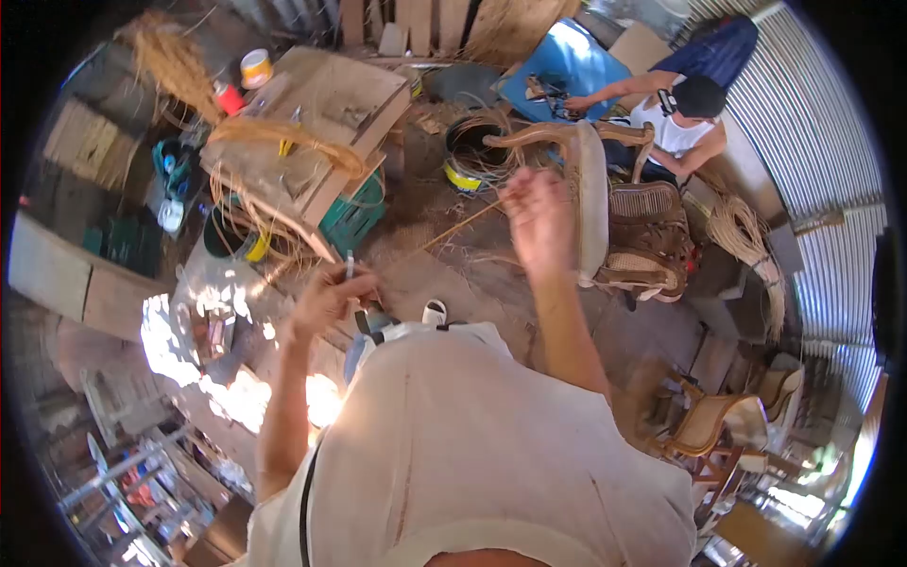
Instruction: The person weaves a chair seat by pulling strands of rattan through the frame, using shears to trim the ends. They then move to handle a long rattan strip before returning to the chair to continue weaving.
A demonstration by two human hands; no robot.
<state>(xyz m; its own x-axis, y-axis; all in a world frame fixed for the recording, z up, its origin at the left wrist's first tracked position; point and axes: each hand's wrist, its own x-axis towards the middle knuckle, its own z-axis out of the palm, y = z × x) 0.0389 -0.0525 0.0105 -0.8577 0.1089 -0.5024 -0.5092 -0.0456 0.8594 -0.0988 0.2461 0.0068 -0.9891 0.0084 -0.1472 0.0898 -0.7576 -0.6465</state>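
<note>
My left hand (333, 298) is closed near the bottom left of the workbench, with a small pale tool or stick (350, 266) upright between its fingers. A thin tan strand (458, 230) runs from near this hand up to my right hand (539, 217). The right hand is raised in the middle of the view, its fingers pinched on the strand's upper end and slightly blurred. Just right of it stands a wooden chair frame with a pale padded part (591, 198).
A wooden workbench (331, 80) with fibre bundles stands at upper left. Beside a blue chair (562, 71), a co-worker (680, 123) sits at upper right. A bucket (465, 151) holds coiled strands. Cane chairs (709, 420) stand at lower right.
</note>
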